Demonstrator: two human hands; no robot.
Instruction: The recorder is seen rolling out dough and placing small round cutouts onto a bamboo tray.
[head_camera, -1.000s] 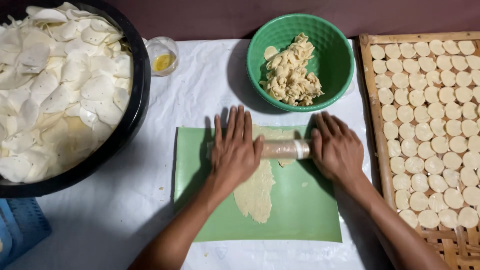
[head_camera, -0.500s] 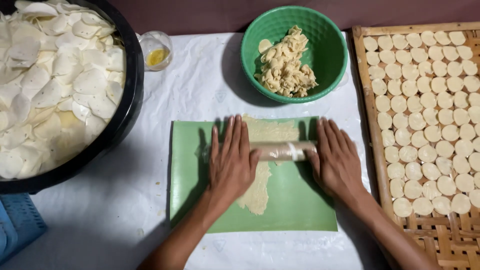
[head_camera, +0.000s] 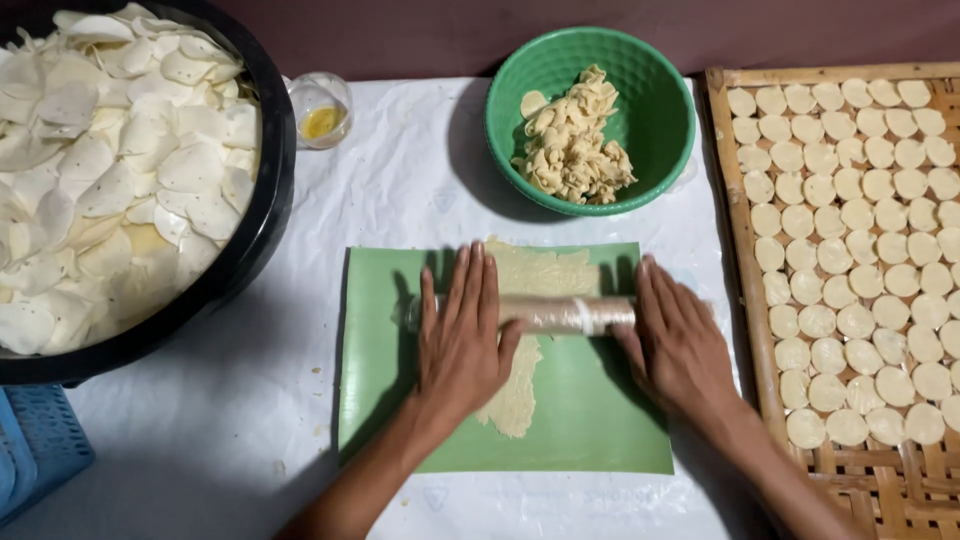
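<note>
White-covered table (head_camera: 400, 180) bears green mat (head_camera: 590, 430), bowl (head_camera: 650, 110), tray (head_camera: 745, 300).

Even, soft light from above; sharp, clear view.

The white cloth (head_camera: 400, 190) is bright but not blown out. The bowl (head_camera: 655, 110) throws a dark shadow to its left, and the hands (head_camera: 462, 340) shade the green mat (head_camera: 590, 420) faintly. A weak sheen sits on the wrapped roller (head_camera: 560, 313). The far edge is dim. No blur shows; edges bend only slightly.

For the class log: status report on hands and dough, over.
Left hand and right hand flat on rolling pin. Dough flattened on green mat. Nothing in the way.
</note>
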